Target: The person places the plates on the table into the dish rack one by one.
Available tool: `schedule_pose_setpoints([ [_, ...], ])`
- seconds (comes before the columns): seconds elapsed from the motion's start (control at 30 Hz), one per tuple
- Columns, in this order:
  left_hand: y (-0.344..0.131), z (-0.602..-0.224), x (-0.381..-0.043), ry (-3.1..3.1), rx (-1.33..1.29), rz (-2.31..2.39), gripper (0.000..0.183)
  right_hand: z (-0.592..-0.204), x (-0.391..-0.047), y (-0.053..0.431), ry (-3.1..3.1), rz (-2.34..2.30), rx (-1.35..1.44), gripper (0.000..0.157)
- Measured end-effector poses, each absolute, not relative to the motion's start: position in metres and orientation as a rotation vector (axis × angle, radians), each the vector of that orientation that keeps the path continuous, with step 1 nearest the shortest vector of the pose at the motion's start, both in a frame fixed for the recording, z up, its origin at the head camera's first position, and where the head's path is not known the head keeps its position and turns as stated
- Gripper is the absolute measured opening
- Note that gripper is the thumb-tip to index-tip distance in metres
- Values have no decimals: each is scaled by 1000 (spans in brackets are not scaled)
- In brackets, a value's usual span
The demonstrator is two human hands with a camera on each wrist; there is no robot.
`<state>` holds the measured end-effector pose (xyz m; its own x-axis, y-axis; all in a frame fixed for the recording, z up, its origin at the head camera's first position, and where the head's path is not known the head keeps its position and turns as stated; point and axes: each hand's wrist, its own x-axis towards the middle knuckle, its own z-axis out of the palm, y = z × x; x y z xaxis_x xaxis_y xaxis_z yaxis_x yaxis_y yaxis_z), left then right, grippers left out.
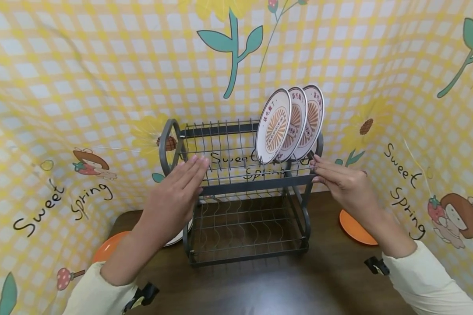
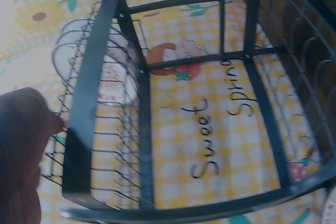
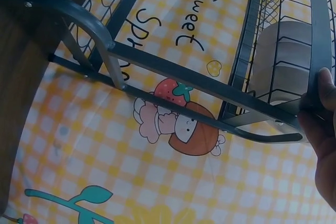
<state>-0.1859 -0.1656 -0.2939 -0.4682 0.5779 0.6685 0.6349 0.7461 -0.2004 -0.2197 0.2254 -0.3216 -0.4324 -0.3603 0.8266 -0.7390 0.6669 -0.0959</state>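
From the head, the rack [image 1: 256, 185] stands centrally; table [image 1: 260, 286] room opens toward six o'clock, while cloth [image 1: 122, 65] walls bound ten through two. In its upper tier, three white plates [image 1: 298, 113] lean at one o'clock, with slots free toward nine. At three, the right hand [image 1: 344, 181] pinches the rack's upper front end; at nine, the left hand [image 1: 173, 192], fingers straight, grips nothing. Two orange dishes [image 1: 356, 229] lie at four and eight; one white dish [image 1: 179, 237], at eight, is partly hidden by the left hand.
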Motion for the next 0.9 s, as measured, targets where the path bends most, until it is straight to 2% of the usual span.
schedule_pose_setpoints([
  [0.1, -172, -302, -184, -2108, -844, -231, 51, -322, -220, 225, -2061, 569, 847, 30],
  [0.23, -190, -321, -177, -1933, -538, -474, 43, -323, -220, 225, -2065, 569, 854, 30],
  [0.43, -227, -371, -165, -2145, 215, -1196, 24, -323, -218, 227, -2043, 569, 815, 31],
  [0.57, -249, -412, -165, -2301, 660, -1522, 31, -322, -217, 227, -2035, 564, 808, 31],
  [0.8, -264, -461, -171, -2161, 900, -1977, 42, -323, -217, 227, -2034, 575, 816, 33],
  [0.9, -266, -474, -174, -2111, 935, -2011, 36, -324, -218, 226, -2039, 566, 810, 33],
])
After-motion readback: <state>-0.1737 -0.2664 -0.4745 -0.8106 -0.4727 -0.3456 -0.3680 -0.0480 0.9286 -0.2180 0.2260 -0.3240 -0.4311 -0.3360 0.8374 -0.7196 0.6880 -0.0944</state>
